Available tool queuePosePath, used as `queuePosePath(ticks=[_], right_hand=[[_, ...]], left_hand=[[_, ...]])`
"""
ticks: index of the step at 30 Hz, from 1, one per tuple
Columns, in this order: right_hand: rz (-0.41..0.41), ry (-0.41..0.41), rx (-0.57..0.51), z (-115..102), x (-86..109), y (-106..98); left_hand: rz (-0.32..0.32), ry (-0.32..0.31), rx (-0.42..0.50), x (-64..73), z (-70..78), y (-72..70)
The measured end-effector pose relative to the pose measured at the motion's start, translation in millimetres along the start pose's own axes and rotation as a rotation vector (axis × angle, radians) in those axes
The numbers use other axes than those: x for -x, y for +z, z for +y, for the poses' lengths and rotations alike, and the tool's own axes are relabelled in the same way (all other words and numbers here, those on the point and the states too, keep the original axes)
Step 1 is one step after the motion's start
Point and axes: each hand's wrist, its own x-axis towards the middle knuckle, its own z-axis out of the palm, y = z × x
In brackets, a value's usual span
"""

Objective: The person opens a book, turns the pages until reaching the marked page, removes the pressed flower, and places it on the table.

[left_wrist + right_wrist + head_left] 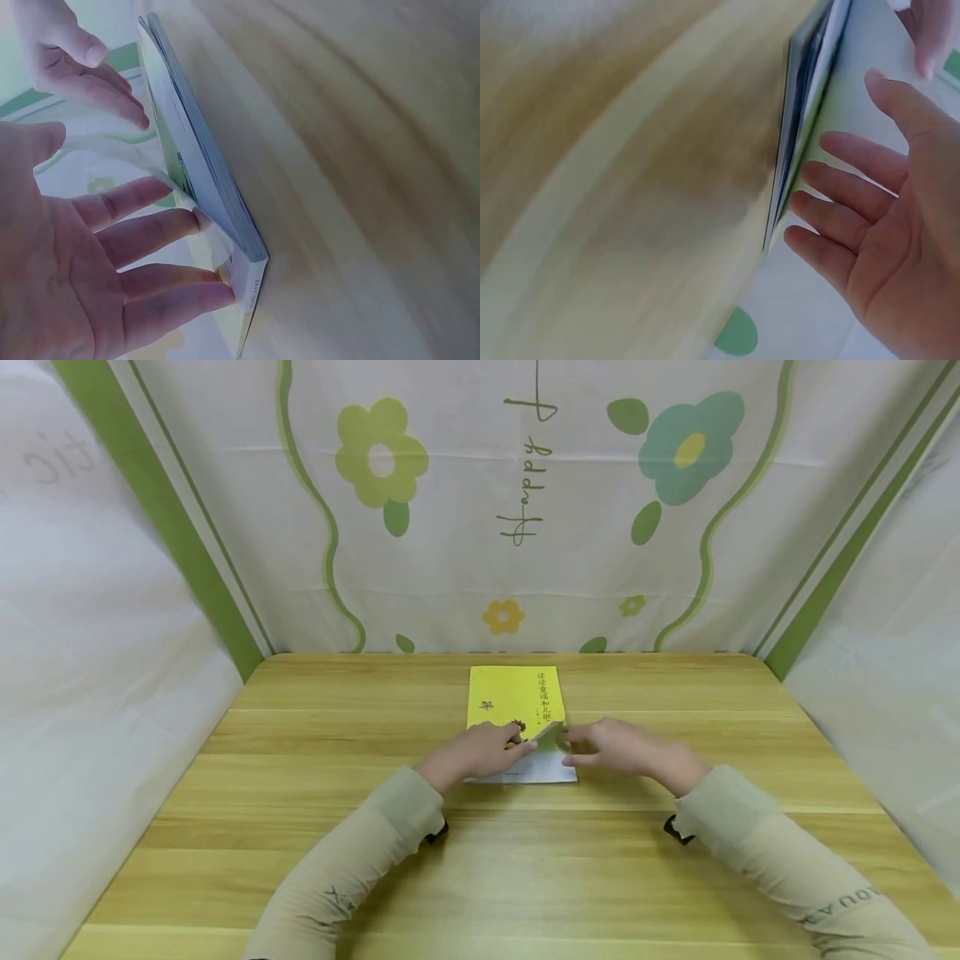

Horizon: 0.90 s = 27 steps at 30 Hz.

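Note:
A yellow-covered book (510,689) with dark lettering down its right side lies on the wooden table. Its front cover is partly lifted at the near right, baring a pale page (536,768) beneath. My left hand (480,750) is over the book's near left part. In the left wrist view, its fairly straight fingers (154,231) touch the raised cover near the spine end, with the thumb held apart. At the book's right edge is my right hand (618,746). The right wrist view shows its fingers (840,180) spread and loosely extended beside the page edges, holding nothing.
Wooden tabletop (300,827) surrounds the book on all sides. Behind it hangs a white curtain (465,568) printed with flowers, and further white fabric walls stand left and right. Both forearms in pale sleeves reach in from the near side.

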Motion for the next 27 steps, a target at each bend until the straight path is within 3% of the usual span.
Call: queuePosePath(ticks=[6, 14, 22, 27], right_hand=[[-0.001, -0.077, 0.049, -10, -6.7, 10], [-0.064, -0.036, 0.014, -10, -8.2, 13], [-0.067, -0.049, 0.011, -9, -11.1, 12], [-0.076, -0.039, 0.017, -10, -12.4, 12]], left_hand=[[0.066, -0.015, 0.017, -1.4, 0.4, 2.9], [0.123, -0.039, 0.031, -2.8, 4.0, 3.4], [0.138, -0.025, 0.044, -5.6, 0.9, 2.7], [0.159, -0.05, 0.061, -8.2, -1.2, 4.4]])
